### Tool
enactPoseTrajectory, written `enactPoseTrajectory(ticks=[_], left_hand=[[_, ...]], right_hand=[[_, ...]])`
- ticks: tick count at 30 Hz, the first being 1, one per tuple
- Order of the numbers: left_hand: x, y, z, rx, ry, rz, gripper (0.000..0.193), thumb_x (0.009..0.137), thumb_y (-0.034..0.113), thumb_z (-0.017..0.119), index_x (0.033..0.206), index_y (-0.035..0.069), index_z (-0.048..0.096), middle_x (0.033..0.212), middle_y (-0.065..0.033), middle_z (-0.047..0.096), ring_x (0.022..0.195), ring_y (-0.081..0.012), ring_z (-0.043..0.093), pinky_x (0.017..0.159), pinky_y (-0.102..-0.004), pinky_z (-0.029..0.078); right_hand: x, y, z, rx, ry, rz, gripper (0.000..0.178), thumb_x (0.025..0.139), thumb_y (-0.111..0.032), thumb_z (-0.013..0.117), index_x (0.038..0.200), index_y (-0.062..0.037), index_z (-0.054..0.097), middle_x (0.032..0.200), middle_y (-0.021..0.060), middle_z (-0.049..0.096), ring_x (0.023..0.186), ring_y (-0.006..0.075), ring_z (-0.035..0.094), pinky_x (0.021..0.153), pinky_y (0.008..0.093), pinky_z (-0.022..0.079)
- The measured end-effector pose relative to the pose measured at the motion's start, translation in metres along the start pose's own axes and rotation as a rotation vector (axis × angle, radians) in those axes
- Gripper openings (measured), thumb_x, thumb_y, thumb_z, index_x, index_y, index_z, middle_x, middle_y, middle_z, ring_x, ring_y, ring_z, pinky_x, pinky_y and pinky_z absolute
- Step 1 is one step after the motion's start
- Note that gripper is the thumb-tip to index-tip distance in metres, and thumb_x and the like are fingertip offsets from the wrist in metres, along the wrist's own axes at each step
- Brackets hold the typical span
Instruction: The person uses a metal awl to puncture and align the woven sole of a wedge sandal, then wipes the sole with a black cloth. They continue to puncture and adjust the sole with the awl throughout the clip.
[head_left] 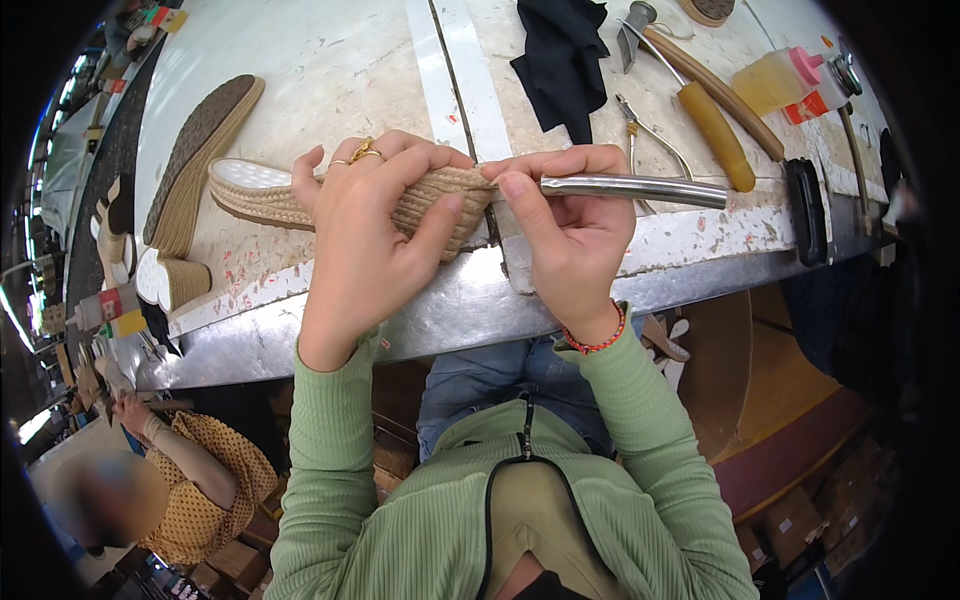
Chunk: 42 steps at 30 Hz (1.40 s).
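A wedge shoe sole [430,208] wrapped in tan braided rope lies on its side at the table's front edge, its white inner face partly showing at the left. My left hand [370,225] is closed around its thick heel end, thumb on the near side. At the heel's right edge, the fingertips of my right hand [585,215] pinch together by the rope; whatever thin piece they grip there is too small to make out. Across that same hand rests a silver metal rod tool [650,189], held under the fingers and pointing right.
Another rope-covered wedge sole [205,150] and a heel end [182,282] lie left. Black cloth [562,65], nippers [634,125], a hammer [715,90], a yellow-handled tool [716,135] and a pink-capped bottle [772,85] lie beyond my right hand. A co-worker [205,480] sits lower left.
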<state>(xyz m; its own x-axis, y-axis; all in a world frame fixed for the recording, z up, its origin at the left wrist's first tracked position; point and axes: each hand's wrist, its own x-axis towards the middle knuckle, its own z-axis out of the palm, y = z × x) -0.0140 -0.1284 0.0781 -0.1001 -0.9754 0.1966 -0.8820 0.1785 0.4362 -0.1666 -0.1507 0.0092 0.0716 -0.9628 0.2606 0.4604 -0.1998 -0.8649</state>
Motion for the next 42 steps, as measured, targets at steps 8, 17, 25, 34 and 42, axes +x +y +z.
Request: enactPoseTrajectory(ticks=[8,17,25,34,42], left_hand=[[0.0005,0.0012,0.0000,0.027,0.023,0.005,0.015,0.080,0.021,0.067,0.094,0.016,0.071,0.091,0.0009,0.064,0.097,-0.0247,0.056,0.104,-0.0511,0.017],[0.0008,0.0012,0.0007,0.013,0.010,-0.014,0.015,0.080,0.020,0.067,0.093,0.016,0.071,0.092,0.0010,0.064,0.098,-0.0246,0.055,0.104,-0.0509,0.017],[0.0011,0.0000,0.0000,0.016,0.004,-0.014,0.015,0.080,0.020,0.066,0.093,0.016,0.071,0.092,0.0009,0.065,0.097,-0.0243,0.055,0.104,-0.0507,0.017],[0.0011,0.0013,-0.0001,0.012,0.002,-0.025,0.015,0.080,0.021,0.066,0.093,0.016,0.071,0.092,0.0008,0.065,0.097,-0.0242,0.055,0.104,-0.0504,0.017],[0.0012,0.0019,-0.0001,0.001,-0.007,-0.037,0.015,0.081,0.021,0.065,0.094,0.016,0.071,0.092,0.0009,0.064,0.097,-0.0239,0.055,0.104,-0.0502,0.017]], right_hand=[[-0.0007,-0.0001,-0.0001,0.006,-0.005,-0.010,0.028,0.090,0.009,0.061,0.104,-0.0037,0.041,0.095,0.0192,0.068,0.095,0.0231,0.069,0.079,0.0272,0.056],[-0.0001,0.0002,0.0001,-0.018,-0.017,-0.023,0.028,0.089,0.010,0.061,0.104,-0.0033,0.041,0.096,0.0194,0.068,0.095,0.0232,0.069,0.080,0.0281,0.056],[-0.0006,-0.0017,0.0004,0.068,0.012,0.015,0.028,0.089,0.010,0.061,0.104,-0.0028,0.041,0.096,0.0193,0.068,0.095,0.0238,0.069,0.082,0.0292,0.056],[-0.0002,0.0020,0.0018,0.007,0.004,-0.027,0.027,0.089,0.010,0.061,0.104,-0.0025,0.042,0.095,0.0190,0.068,0.096,0.0246,0.069,0.081,0.0295,0.056],[0.0002,-0.0015,0.0003,0.001,-0.007,0.001,0.027,0.089,0.010,0.061,0.103,-0.0026,0.042,0.096,0.0196,0.068,0.096,0.0247,0.069,0.083,0.0308,0.056]])
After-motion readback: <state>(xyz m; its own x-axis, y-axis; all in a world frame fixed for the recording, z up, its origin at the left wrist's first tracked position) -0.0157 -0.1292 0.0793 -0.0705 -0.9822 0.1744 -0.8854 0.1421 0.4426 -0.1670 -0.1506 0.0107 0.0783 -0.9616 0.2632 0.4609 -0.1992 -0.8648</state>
